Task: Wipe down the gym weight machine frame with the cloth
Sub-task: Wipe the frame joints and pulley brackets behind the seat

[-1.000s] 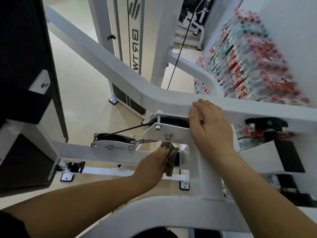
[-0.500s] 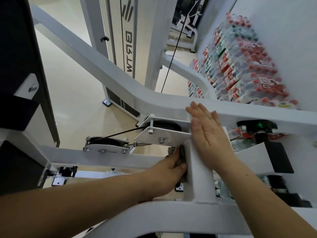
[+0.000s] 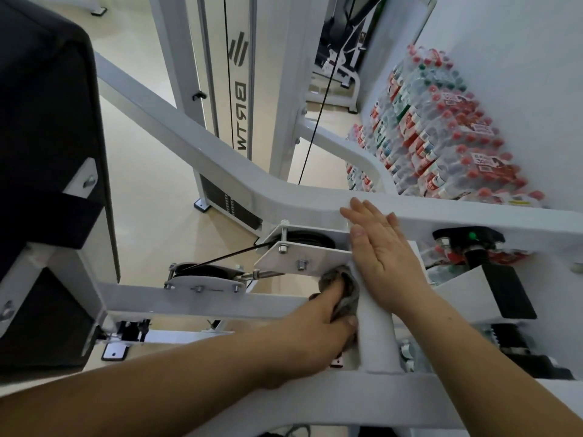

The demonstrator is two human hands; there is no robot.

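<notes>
While gripping cloth (image 3: pixel 350 293) in curled L hand (image 3: pixel 318 323), pressing it vs. left side of frame post (image 3: pixel 377 339), just below pulley bracket (image 3: pixel 312 255). Resting R hand (image 3: pixel 381 253) flat on post top & beam (image 3: pixel 220 159), fingers straight, nothing held. Further out: black pad (image 3: pixel 47 121) at left, bottles (image 3: pixel 441 137) stacked at right.
</notes>
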